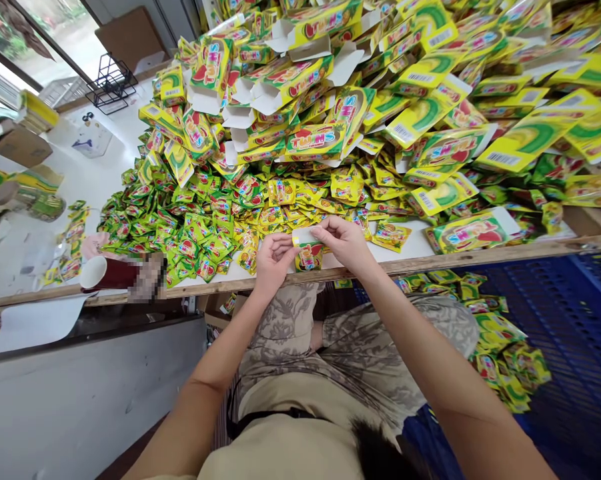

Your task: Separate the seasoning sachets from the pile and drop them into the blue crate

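Both of my hands hold one small yellow-green candy box (307,252) upright at the table's front edge. My left hand (273,261) grips its left side with curled fingers. My right hand (341,241) pinches the white top flap of the box from the right. Just behind my hands lies a heap of small green and yellow sachets (200,227). Farther back rises a big pile of open "Twins" cartons (320,137) with their white flaps out.
A red-and-white paper cup (105,273) lies on its side at the table's front left. A blue plastic crate (570,347) at my right holds several filled boxes (500,360). A black wire rack (111,81) and cardboard boxes (17,143) stand far left. The wooden table edge (480,260) runs across.
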{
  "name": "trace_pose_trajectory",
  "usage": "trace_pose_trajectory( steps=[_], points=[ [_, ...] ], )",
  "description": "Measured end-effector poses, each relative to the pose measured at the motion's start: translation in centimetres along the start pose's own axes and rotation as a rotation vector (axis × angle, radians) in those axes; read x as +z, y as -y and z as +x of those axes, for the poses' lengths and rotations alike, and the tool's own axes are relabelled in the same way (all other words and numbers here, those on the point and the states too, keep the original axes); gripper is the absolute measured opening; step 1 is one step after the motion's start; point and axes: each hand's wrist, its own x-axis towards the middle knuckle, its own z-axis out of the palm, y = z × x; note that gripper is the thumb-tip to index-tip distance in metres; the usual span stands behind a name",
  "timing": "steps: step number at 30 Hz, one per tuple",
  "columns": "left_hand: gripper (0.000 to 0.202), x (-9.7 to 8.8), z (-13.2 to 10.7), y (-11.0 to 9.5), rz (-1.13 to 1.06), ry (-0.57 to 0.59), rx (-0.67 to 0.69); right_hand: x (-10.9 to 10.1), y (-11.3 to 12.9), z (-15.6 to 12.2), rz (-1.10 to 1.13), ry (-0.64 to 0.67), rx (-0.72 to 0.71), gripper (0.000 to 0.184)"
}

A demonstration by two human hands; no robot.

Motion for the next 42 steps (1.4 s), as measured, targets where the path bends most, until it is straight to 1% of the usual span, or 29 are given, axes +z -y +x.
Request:
trace_pose_trajectory(
  steps=[2, 3, 5, 7, 8, 10, 12, 14, 16, 19, 24, 27, 29, 31, 33, 35, 38, 40, 42],
  points=[
    [0.04, -0.1, 0.1, -0.1, -0.006, -0.002, -0.006, -0.2, -0.1, 0.0, -0.003, 0.009, -0.011, 0.039],
    [0.042, -0.2, 0.2, -0.1, -0.005, 0.017, -0.013, -0.3, -0.1, 0.0, -0.002, 0.021, -0.018, 0.038],
    [0.041, -0.4, 0.5, -0.2, 0.019, 0.089, -0.026, -0.7, 0.0, -0.2, -0.004, 0.065, -0.038, 0.034],
    [0.033, -0.6, 0.7, -0.3, 0.061, 0.153, -0.018, -1.2, 0.1, -0.4, -0.021, 0.128, -0.062, 0.029],
    [0.029, -0.7, 0.8, -0.3, 0.077, 0.167, -0.004, -1.5, 0.2, -0.6, -0.043, 0.157, -0.082, 0.026],
    [0.022, -0.8, 0.7, -0.3, 0.092, 0.167, 0.042, -1.9, 0.2, -0.9, -0.102, 0.183, -0.143, 0.021],
    [0.021, -0.8, 0.6, -0.3, 0.104, 0.16, 0.083, -2.2, 0.1, -1.2, -0.157, 0.175, -0.207, 0.018],
    [0.024, -0.9, 0.5, -0.4, 0.112, 0.175, 0.081, -2.4, 0.0, -1.4, -0.185, 0.177, -0.237, 0.018],
    [0.029, -1.0, 0.5, -0.6, 0.102, 0.206, 0.051, -2.4, -0.1, -1.6, -0.191, 0.201, -0.237, 0.022],
    [0.028, -1.1, 0.9, -0.9, 0.082, 0.226, 0.047, -2.1, -0.1, -1.7, -0.202, 0.198, -0.245, 0.023],
    [0.026, -0.7, 1.4, -1.2, 0.132, 0.225, 0.059, -1.0, 0.2, -1.9, -0.299, 0.091, -0.244, 0.02],
    [0.027, -0.3, 1.6, -1.2, 0.161, 0.181, 0.075, -0.6, 0.7, -1.8, -0.347, 0.055, -0.215, 0.019],
    [0.026, -0.1, 1.8, -1.2, 0.155, 0.145, 0.093, -0.5, 1.1, -1.5, -0.301, 0.069, -0.155, 0.022],
    [0.024, 0.1, 2.1, -1.3, 0.143, 0.14, 0.09, -0.5, 1.2, -1.0, -0.223, 0.08, -0.092, 0.029],
    [0.023, 0.0, 2.4, -1.4, 0.142, 0.17, 0.076, -0.7, 1.2, -0.6, -0.145, 0.091, -0.048, 0.034],
    [0.022, -0.4, 2.6, -1.5, 0.15, 0.208, 0.084, -0.9, 1.1, -0.3, -0.086, 0.121, -0.037, 0.036],
    [0.019, -1.4, 2.6, -1.5, 0.187, 0.284, 0.148, -1.6, 0.9, -0.5, -0.094, 0.173, -0.091, 0.033],
    [0.019, -1.9, 2.5, -1.3, 0.233, 0.346, 0.207, -2.1, 0.6, -0.9, -0.135, 0.189, -0.166, 0.029],
    [0.02, -2.2, 2.2, -1.0, 0.274, 0.359, 0.274, -2.4, 0.2, -1.3, -0.169, 0.185, -0.26, 0.025]
  ],
)
